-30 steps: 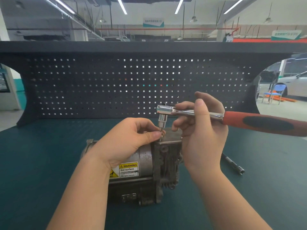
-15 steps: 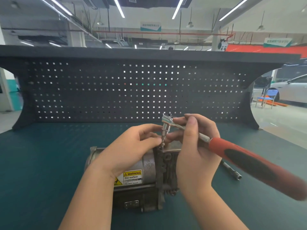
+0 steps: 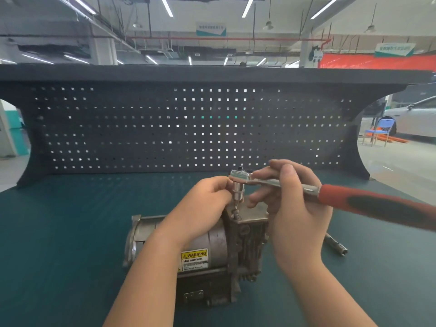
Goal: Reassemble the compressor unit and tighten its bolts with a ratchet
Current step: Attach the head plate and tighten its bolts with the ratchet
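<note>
The bench is topped with a dark teal mat (image 3: 70, 232), backed by a black pegboard (image 3: 165, 128), with strip lights overhead and a white car (image 3: 415, 119) off beyond the right hand. The compressor unit (image 3: 212, 251) lies under both hands. The right hand (image 3: 290, 208) grips the red-handled ratchet (image 3: 354, 199) by its steel shank; the left hand (image 3: 203, 204) pinches its socket over a bolt (image 3: 235, 212). A loose extension bar (image 3: 335, 244) lies just right of the right wrist.

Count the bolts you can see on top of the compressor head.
1: a dark bolt stands under the ratchet bit, at the head plate's near-left corner. Hands cover other corners, so more may be hidden.
</note>
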